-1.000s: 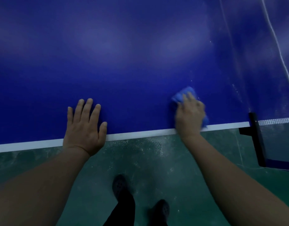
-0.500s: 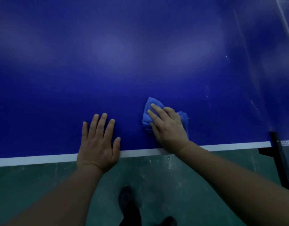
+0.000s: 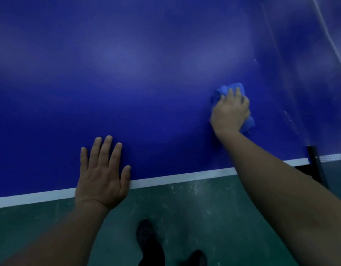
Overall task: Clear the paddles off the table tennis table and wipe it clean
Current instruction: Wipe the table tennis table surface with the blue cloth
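The blue table tennis table (image 3: 146, 73) fills the upper part of the view, with a white line along its near edge. My right hand (image 3: 230, 112) presses a crumpled blue cloth (image 3: 229, 89) flat on the surface, right of centre and some way in from the edge. My left hand (image 3: 102, 173) lies flat with fingers spread on the table at the near edge, holding nothing. No paddle is in view.
The black net post (image 3: 315, 166) and a strip of net (image 3: 333, 157) stand at the right edge. Pale streaks and specks mark the table near the net. Green floor (image 3: 185, 208) and my dark shoes (image 3: 148, 240) lie below the table edge.
My right hand slid the cloth left toward my left hand, then back right and farther from the edge. My left hand stayed planted flat at the edge.
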Tool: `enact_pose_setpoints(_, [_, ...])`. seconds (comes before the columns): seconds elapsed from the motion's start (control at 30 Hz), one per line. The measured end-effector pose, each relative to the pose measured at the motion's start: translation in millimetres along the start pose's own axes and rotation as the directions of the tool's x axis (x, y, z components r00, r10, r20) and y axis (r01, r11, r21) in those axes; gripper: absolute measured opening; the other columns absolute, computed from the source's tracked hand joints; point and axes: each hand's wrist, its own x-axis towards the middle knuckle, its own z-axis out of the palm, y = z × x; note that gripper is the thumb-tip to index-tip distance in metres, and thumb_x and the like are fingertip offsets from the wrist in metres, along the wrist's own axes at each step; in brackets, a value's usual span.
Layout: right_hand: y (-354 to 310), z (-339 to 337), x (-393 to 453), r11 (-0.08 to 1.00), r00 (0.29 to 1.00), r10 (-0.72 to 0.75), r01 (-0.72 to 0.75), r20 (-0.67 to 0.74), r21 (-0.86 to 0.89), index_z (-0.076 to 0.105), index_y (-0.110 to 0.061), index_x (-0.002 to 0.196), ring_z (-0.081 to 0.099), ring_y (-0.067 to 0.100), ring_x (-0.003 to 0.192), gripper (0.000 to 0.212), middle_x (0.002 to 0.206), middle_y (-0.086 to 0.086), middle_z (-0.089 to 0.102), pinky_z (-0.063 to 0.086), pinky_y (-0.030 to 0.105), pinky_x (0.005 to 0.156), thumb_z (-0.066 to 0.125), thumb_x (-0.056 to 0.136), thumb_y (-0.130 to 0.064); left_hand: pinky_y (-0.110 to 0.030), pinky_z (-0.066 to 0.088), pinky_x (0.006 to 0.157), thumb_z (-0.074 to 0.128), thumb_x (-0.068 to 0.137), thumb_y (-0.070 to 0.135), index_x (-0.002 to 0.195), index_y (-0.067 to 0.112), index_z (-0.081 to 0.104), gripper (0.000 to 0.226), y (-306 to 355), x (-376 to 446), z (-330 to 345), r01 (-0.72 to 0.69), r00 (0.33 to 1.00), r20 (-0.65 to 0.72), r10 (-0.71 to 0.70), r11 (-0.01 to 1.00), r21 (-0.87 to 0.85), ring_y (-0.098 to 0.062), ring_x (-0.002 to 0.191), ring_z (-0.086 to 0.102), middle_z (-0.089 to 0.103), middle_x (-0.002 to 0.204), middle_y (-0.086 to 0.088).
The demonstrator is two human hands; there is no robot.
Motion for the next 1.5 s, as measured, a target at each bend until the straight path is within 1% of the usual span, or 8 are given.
enact_pose_setpoints(0.37, [192,-70,-84,0.955,0.961,0.27,-0.26,0.055,-0.141,0.052,-0.002,0.135,0.044,0.049,0.119,0.048,0.139,0.031,0.043,0.039,0.048,0.095,0.03,0.1,-0.025,-0.062,0.01,0.119,0.028,0.094,0.048,0.146,0.004,0.042,0.069,3,0,-5,0.021,0.998,0.052,-0.02,0.999,-0.024,-0.039,0.148,0.02,0.032,0.157,-0.022])
enact_pose_setpoints(0.5, [122,-57,-72,0.998,0.988,0.041,-0.032,-0.15,0.062,0.063,-0.003,0.123,0.051,0.049,0.106,0.034,0.133,0.03,0.052,0.039,0.044,0.085,0.045,0.096,-0.012,-0.061,0.009,0.12,0.028,0.094,0.048,0.146,0.004,0.042,0.07,4,-1,-6,0.032,0.998,0.053,-0.031,0.999,-0.02,-0.039,0.148,0.02,0.032,0.156,-0.021])
enact_pose_setpoints(0.77, [35,-1,-127,0.866,0.869,-0.495,0.494,-0.012,0.082,0.063,-0.008,0.127,0.058,0.04,0.104,0.041,0.137,0.014,0.059,0.046,0.042,0.085,0.049,0.089,-0.016,-0.058,0.007,0.121,0.025,0.094,0.049,0.147,0.005,0.04,0.07,4,-1,-6,0.038,0.998,0.056,-0.037,0.999,-0.014,-0.037,0.149,0.017,0.03,0.158,-0.02])
enact_pose_setpoints(0.9, [141,-23,-74,1.0,0.996,-0.015,0.016,-0.084,0.007,0.062,-0.004,0.126,0.052,0.045,0.112,0.05,0.142,0.017,0.052,0.04,0.047,0.09,0.025,0.096,-0.022,-0.059,0.007,0.121,0.025,0.095,0.049,0.147,0.005,0.041,0.07,6,-1,-6,0.038,0.998,0.052,-0.037,0.999,-0.02,-0.038,0.149,0.018,0.03,0.158,-0.021])
enact_pose_setpoints(1.0, [132,-28,-69,0.963,0.96,0.268,-0.267,-0.081,0.028,0.054,-0.011,0.138,0.044,0.042,0.12,0.04,0.153,0.01,0.041,0.038,0.047,0.094,0.036,0.104,-0.022,-0.058,0.006,0.121,0.025,0.095,0.049,0.147,0.004,0.041,0.071,6,-1,-6,0.035,0.998,0.045,-0.034,0.999,-0.022,-0.039,0.149,0.018,0.03,0.158,-0.021])
enact_pose_setpoints(1.1, [65,-9,-104,0.973,0.967,-0.213,0.222,-0.136,0.054,0.064,-0.01,0.123,0.054,0.038,0.097,0.039,0.136,0.013,0.059,0.043,0.039,0.079,0.045,0.089,-0.018,-0.058,0.005,0.121,0.024,0.095,0.049,0.148,0.005,0.04,0.071,6,-2,-6,0.038,0.998,0.045,-0.037,0.999,-0.019,-0.038,0.149,0.017,0.03,0.158,-0.02])
enact_pose_setpoints(1.2, [40,-8,-135,0.752,0.754,-0.656,0.65,0.035,0.111,0.064,-0.014,0.128,0.048,0.033,0.107,0.043,0.138,0.007,0.058,0.042,0.04,0.088,0.045,0.093,-0.03,-0.057,0.005,0.121,0.025,0.094,0.049,0.148,0.006,0.04,0.071,7,-2,-7,0.04,0.998,0.046,-0.04,0.999,-0.013,-0.037,0.149,0.018,0.03,0.158,-0.02])
enact_pose_setpoints(1.5, [102,-18,-57,0.665,0.652,-0.746,0.74,0.136,0.101,0.055,-0.01,0.14,0.041,0.035,0.139,0.049,0.151,0.008,0.047,0.031,0.048,0.113,0.039,0.101,-0.034,-0.052,0.004,0.121,0.029,0.092,0.05,0.143,0.005,0.044,0.069,8,-2,-9,0.066,0.997,0.04,-0.063,0.996,-0.058,-0.037,0.147,0.022,0.034,0.155,-0.018])
